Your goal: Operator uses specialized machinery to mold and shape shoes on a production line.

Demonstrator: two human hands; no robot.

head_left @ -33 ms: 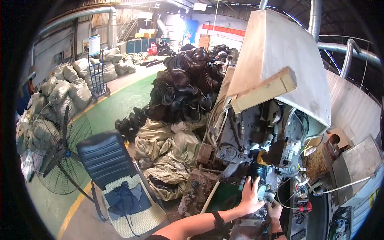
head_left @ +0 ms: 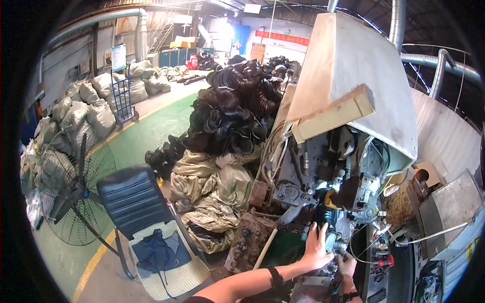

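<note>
Green paint is covering a smooth strip of floor (head_left: 156, 121) behind all this, so yeah, busy shop. Biggest thing on it is the machine with its pale sheet-metal hood (head_left: 348, 70), all flat slanted faces, looming over the right half. Next up, a heap of glossy black curved pieces (head_left: 237, 106) is crowding the machine's left side, with wrinkly whitish sacks (head_left: 76, 113) slumping in a pile over at far left. A chair (head_left: 129, 194) with a ribbed black back is sitting close by, and crumpled tan sacks (head_left: 232, 182) are filling the space between it and the machine, so there's not much elbow room on that side. Round wire-caged fan (head_left: 78, 187) is standing behind the chair, and a blue tube-frame hand truck (head_left: 122, 96) is parking itself by the whitish sacks. A boxy beige bar (head_left: 331, 113) is sticking out at a slant below the hood, above the work spot. Dark blue cloth (head_left: 156, 250) is lying rumpled on the chair's woven seat cover. Left hand (head_left: 318, 250) is reaching up with fingers extended along a dark cylindrical part (head_left: 327, 214) low in the machine; can't tell if it's gripping. Right hand (head_left: 347, 265) is curling its fingers just beside, near small shiny metal bits; can't tell what's in it.
</note>
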